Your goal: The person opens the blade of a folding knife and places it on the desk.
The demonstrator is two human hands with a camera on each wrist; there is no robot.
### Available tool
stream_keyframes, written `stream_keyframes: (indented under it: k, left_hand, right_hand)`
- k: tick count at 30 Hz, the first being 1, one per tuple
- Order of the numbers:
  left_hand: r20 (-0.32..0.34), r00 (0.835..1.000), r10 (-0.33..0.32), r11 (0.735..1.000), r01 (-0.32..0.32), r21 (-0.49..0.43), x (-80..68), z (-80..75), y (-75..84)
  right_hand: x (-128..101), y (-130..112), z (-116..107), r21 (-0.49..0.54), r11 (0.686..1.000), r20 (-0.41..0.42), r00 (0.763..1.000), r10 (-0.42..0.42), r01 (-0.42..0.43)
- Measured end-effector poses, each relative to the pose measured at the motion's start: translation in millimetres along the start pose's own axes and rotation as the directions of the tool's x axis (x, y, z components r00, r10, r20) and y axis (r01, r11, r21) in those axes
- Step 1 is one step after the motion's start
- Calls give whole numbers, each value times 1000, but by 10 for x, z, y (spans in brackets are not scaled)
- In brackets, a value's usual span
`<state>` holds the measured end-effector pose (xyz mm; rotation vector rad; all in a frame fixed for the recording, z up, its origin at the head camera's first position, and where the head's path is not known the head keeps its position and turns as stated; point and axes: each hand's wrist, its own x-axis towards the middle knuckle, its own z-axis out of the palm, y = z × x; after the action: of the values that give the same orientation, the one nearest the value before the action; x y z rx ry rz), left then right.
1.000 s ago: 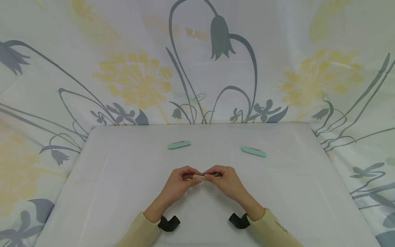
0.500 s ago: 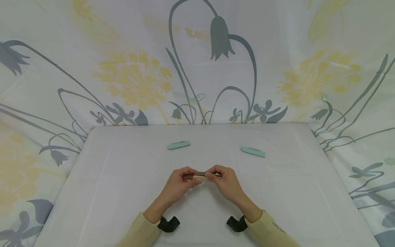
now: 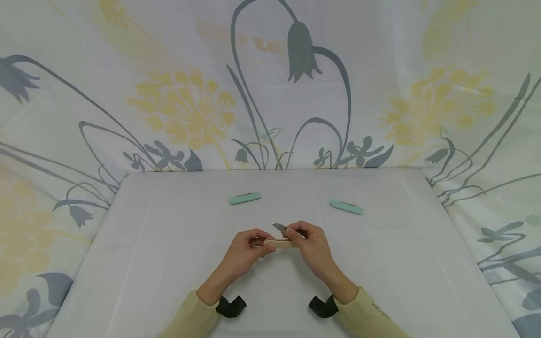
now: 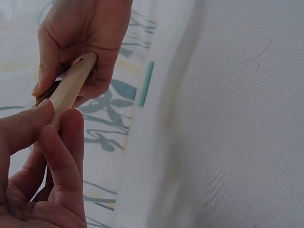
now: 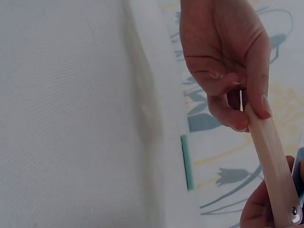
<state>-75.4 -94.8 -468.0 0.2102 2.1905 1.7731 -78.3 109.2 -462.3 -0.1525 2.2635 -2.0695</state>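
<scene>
Two hands shared one folding knife at the middle of the table, held just above the cloth. Your left hand pinched the left end of the beige handle between thumb and curled fingers; the wrist views showed that grip wrapped firmly round the wood. Your right hand closed on the other end, near the pivot rivet, and its thumb and forefinger pinched the blade.

The handle's long axis ran left to right between the two grips, roughly level. The blade stood part-way out of the handle, rising from the pivot under your right fingers and pointing up and back toward your left hand, so its tip hung above the middle of the handle. The pivot lay at the right end, so your right hand was the nearer to the blade's root, and your left merely steadied the far end.

Two mint-green closed knives lay further back on the table, one behind your left hand and one behind your right, both well apart from your hands.
</scene>
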Motion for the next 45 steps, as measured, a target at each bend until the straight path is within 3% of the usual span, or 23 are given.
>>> stream_keyframes:
  k: [9,14,19,28,35,45]
  left_hand:
    - [-1,1000,27,999,-27,-22,-9,-19,-27]
    - [-37,999,19,1000,-18,22,-8,-33,-29]
    - [-40,999,19,1000,-19,2,3,-39,-21]
    - [-3,1000,12,1000,-12,-24,2,-26,-41]
    - [-14,1000,17,1000,-17,3,-3,-65,-42]
    - [-85,996,-5,997,-2,-77,-12,-81,-66]
  right_hand:
    - [13,-54,-44,111,992,-18,998,57,-55]
    - [87,-60,-108,-29,999,29,999,-23,24]
    - [195,-128,-157,-155,975,94,985,-145,158]
    - [315,-229,-192,-258,941,198,965,-171,220]
    - [332,-220,-256,-246,955,183,975,-124,167]
    - [316,-199,-389,-167,981,100,992,-81,97]
